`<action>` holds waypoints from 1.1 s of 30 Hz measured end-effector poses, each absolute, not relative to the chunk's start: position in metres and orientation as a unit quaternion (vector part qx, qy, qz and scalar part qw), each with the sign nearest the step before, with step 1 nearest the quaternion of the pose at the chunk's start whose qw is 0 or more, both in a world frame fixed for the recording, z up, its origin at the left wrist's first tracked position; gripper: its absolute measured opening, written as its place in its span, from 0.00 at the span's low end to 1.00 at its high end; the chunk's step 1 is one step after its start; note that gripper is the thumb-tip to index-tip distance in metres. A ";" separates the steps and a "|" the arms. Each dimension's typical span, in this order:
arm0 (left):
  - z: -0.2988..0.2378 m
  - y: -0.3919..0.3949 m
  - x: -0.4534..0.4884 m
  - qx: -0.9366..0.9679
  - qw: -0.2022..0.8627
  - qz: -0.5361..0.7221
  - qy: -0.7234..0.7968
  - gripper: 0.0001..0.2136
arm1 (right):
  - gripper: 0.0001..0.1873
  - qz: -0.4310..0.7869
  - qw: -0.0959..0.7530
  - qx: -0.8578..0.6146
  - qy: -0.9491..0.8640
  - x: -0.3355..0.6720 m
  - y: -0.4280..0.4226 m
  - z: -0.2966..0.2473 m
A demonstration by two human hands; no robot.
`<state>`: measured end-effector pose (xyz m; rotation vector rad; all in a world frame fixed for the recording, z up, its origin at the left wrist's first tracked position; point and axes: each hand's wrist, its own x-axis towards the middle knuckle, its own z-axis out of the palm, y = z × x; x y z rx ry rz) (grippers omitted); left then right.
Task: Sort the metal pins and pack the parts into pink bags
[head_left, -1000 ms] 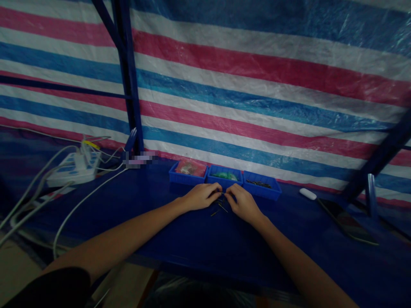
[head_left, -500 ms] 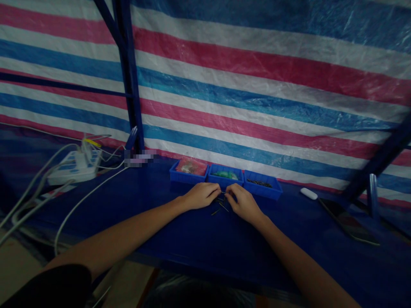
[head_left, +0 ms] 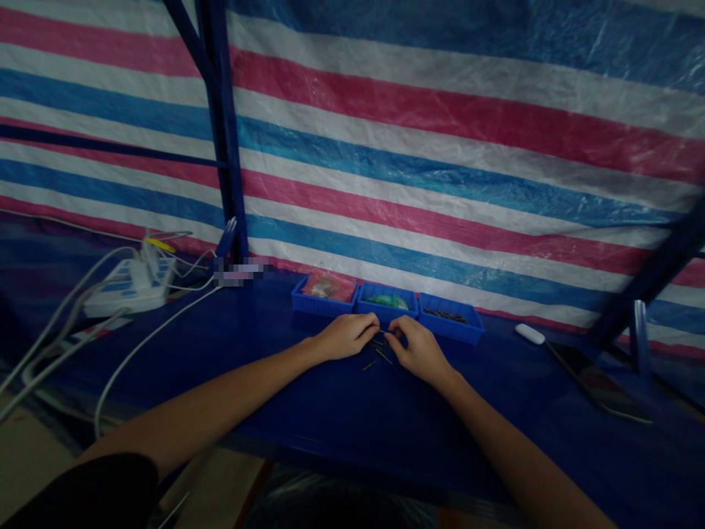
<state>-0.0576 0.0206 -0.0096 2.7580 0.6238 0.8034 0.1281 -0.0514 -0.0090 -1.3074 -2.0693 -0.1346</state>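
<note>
My left hand (head_left: pixel 344 336) and my right hand (head_left: pixel 417 348) rest close together on the dark blue table (head_left: pixel 308 404), fingertips pinched toward each other over a thin dark piece I cannot name. A few thin dark pins (head_left: pixel 376 358) lie loose on the table just below the fingers. Right behind the hands stand three small blue bins in a row: the left bin (head_left: pixel 324 294) with reddish parts, the middle bin (head_left: pixel 386 303) with green parts, the right bin (head_left: pixel 450 319) with dark parts.
A white power strip (head_left: pixel 132 286) with several white cables sits at the left. At the right lie a small white oblong object (head_left: pixel 529 333) and a dark phone (head_left: pixel 595 382). A striped tarp hangs behind; blue metal posts (head_left: pixel 220 132) frame the table.
Both hands stay in place with only slight finger shifts; the pinched fingertips have drawn a little closer. The view has barely moved.
</note>
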 end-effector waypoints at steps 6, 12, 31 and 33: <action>-0.011 0.022 -0.058 0.939 0.083 0.262 0.207 0.11 | 0.03 -0.046 0.337 -0.502 -0.795 0.128 -0.051 -0.009; -0.009 0.021 -0.057 0.936 0.091 0.263 0.217 0.11 | 0.01 -0.040 0.337 -0.503 -0.795 0.129 -0.051 -0.010; -0.010 0.021 -0.057 0.927 0.106 0.288 0.216 0.07 | 0.04 -0.057 0.335 -0.508 -0.791 0.129 -0.052 -0.008; -0.010 0.020 -0.057 0.928 0.104 0.287 0.215 0.08 | 0.03 -0.056 0.335 -0.507 -0.792 0.129 -0.052 -0.008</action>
